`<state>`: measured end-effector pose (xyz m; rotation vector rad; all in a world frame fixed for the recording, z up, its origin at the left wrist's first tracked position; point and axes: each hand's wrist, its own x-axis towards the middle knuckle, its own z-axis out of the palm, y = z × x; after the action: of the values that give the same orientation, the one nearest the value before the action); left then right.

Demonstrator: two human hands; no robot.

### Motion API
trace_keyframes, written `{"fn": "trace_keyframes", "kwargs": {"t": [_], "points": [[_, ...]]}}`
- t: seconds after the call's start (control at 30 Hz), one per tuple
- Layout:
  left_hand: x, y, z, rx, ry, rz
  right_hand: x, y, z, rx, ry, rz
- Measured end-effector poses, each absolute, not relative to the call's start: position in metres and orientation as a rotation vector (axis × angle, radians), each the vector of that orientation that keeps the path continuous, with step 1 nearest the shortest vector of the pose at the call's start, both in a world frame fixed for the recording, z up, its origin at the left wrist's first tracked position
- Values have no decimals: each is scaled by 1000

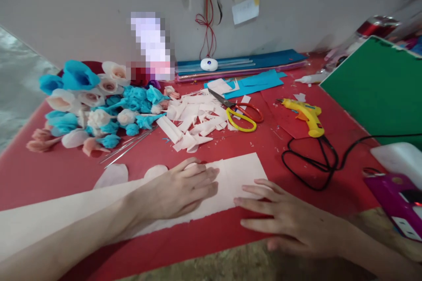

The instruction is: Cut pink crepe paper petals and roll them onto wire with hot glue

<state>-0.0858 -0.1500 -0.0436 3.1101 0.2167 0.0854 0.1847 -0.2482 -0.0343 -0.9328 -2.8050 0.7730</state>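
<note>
A long strip of pale pink crepe paper (240,173) lies across the near side of the red table (257,149). My left hand (180,191) rests flat on the strip, fingers together, pressing it down. My right hand (280,213) lies flat with spread fingertips touching the strip's near right corner. Neither hand grips anything. Two pale petal cut-outs (114,174) lie just beyond my left forearm.
Blue, white and pink paper flowers (99,105) are piled at the back left, with wire stems (128,147) and paper offcuts (194,123) beside them. Scissors (239,112), a yellow glue gun (306,116) with its black cord (316,158), a green board (379,88) and a purple device (398,202) are to the right.
</note>
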Motion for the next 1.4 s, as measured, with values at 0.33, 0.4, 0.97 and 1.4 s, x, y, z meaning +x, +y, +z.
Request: {"fn": "trace_keyframes", "kwargs": {"t": [0.33, 0.4, 0.97, 1.4], "points": [[-60, -150, -47, 3188, 183, 58, 166, -255, -57, -1252, -2590, 208], [-60, -148, -53, 3147, 144, 105, 162, -251, -55, -1244, -2586, 278], [-61, -160, -46, 3337, -131, 36, 160, -246, -63, -1175, -2471, 449], [-70, -153, -58, 3102, -274, 259, 159, -249, -71, -1062, -2592, 407]]}}
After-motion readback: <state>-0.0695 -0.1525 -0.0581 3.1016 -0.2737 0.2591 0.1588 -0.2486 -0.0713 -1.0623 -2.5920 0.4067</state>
